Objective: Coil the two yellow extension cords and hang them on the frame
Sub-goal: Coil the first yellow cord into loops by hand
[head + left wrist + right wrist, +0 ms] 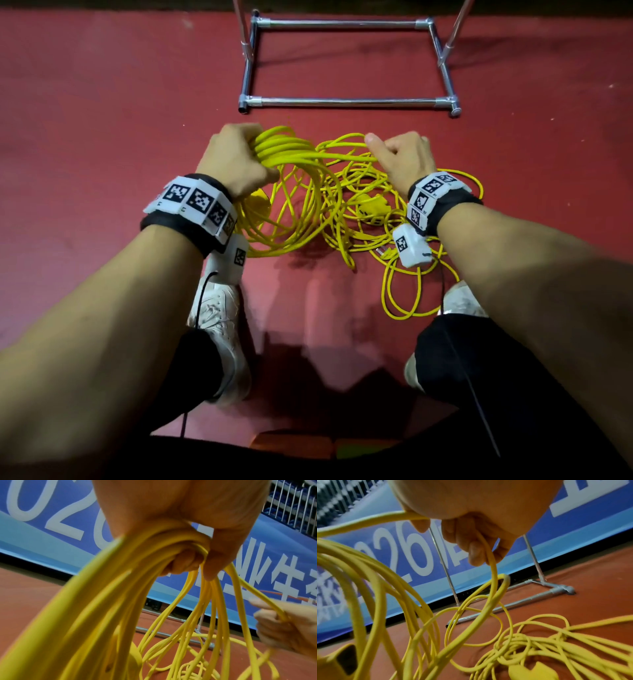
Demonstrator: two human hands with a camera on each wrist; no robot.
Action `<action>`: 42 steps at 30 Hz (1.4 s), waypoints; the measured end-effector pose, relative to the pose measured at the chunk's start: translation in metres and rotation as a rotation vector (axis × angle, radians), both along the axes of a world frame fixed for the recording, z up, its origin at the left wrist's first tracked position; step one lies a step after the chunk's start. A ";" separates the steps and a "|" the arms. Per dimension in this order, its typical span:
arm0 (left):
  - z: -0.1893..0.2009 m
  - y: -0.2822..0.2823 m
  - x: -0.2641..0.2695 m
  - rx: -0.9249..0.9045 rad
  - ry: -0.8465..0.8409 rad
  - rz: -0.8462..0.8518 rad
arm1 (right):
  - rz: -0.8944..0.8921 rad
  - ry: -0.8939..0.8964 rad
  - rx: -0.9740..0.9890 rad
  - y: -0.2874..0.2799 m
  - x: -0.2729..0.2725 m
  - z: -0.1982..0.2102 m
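Note:
My left hand (236, 154) grips a bundle of several yellow cord loops (287, 147) above the red floor; the loops hang down below it (154, 588). A strand runs from the bundle to my right hand (399, 154), whose curled fingers (476, 545) hold that single yellow cord (493, 566). More yellow cord lies tangled on the floor (370, 212) beneath and beside my right hand, with a yellow socket block (371, 209) in it. The metal tube frame (346, 101) stands on the floor beyond both hands.
My white shoes (222, 335) and dark trouser legs are near the cord pile. A loose loop (404, 294) lies by my right foot. A blue banner (419, 561) runs behind the frame's uprights (443, 563). Red floor stretches to the left and right.

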State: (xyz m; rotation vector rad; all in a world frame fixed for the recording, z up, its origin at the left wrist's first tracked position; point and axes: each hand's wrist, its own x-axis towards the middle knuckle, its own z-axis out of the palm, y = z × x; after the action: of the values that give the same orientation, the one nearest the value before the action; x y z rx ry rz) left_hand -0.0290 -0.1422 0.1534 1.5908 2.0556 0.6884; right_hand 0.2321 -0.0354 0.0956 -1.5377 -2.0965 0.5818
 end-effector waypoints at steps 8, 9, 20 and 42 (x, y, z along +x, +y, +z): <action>-0.024 -0.012 0.016 -0.061 0.165 -0.110 | 0.181 -0.185 0.110 -0.026 -0.052 0.022; -0.026 -0.013 0.016 -0.061 0.175 -0.114 | 0.228 -0.171 0.104 -0.031 -0.058 0.021; -0.032 -0.023 0.006 -0.040 0.180 -0.075 | 0.302 -0.099 -0.227 -0.026 -0.023 -0.032; -0.018 -0.009 -0.007 0.024 -0.106 0.190 | 0.381 -0.150 -0.232 -0.007 -0.021 -0.025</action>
State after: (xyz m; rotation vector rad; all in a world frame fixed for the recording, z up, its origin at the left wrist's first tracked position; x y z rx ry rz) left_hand -0.0358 -0.1511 0.1357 1.3523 2.1445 0.8488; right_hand 0.2107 -0.0423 0.0704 -1.3373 -2.5376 0.8952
